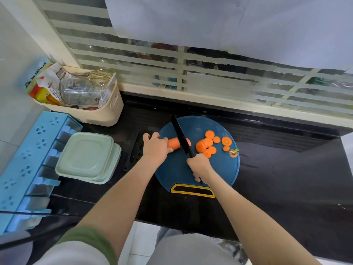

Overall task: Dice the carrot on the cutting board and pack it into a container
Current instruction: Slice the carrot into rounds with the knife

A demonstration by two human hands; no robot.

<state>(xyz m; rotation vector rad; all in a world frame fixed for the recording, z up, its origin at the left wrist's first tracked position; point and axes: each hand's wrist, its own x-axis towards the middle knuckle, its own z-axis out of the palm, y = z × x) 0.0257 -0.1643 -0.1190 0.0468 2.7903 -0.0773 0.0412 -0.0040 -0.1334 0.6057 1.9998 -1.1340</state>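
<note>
Carrot (173, 144) lies on the left part of the round blue cutting board (210, 173), its uncut length pointing left. In the head view, the left hand (155, 148) grips the thick end with fingers curled over it, at the board's left edge. The right hand (199, 167) is closed round the handle of a black knife (180, 135), whose blade crosses the carrot near its cut end. Round slices (205, 145) lie just right of the blade. Pale green containers (86, 155) sit stacked on the bench (286, 169), well to the left, lids on.

The likely trouble is rolling: the carrot is round, so it could turn under the blade. As the piece shortens, the left fingers come nearer the edge. Loose slices near the right rim could skid off.
</note>
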